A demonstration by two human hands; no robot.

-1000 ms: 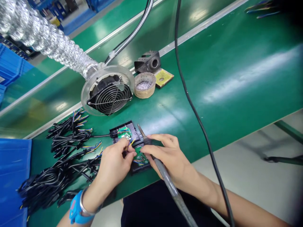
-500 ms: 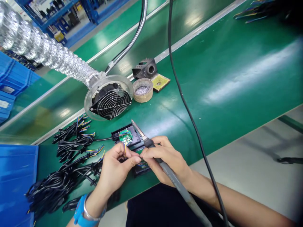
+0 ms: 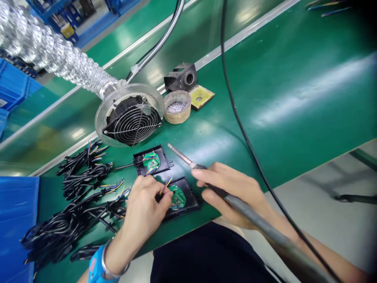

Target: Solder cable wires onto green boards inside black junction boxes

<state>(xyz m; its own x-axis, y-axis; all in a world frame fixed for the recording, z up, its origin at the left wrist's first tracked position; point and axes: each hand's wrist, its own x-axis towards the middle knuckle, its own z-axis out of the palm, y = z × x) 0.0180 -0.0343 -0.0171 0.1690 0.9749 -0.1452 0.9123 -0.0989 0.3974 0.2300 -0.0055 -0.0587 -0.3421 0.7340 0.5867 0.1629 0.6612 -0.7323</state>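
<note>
My left hand pinches a black cable whose thin coloured wires stick up past the fingertips. Right beside those fingers lies a black plastic case with a green circuit board in it, partly covered by the hand. Farther back is a second open black case holding another green board, with a cable running out to its left. A soldering iron is gripped in my right hand, its metal tip pointing up and left above the bench, touching nothing.
A fume extractor fan on a silver duct hangs over the bench. Behind are a solder-filled tub, a yellow sponge and an iron stand. Black cable bundles lie left; the iron's cord crosses the view.
My right hand has moved right with the soldering iron, away from my left hand. The near case and its board now show more fully. The left hand has turned, still pinching the cable.
</note>
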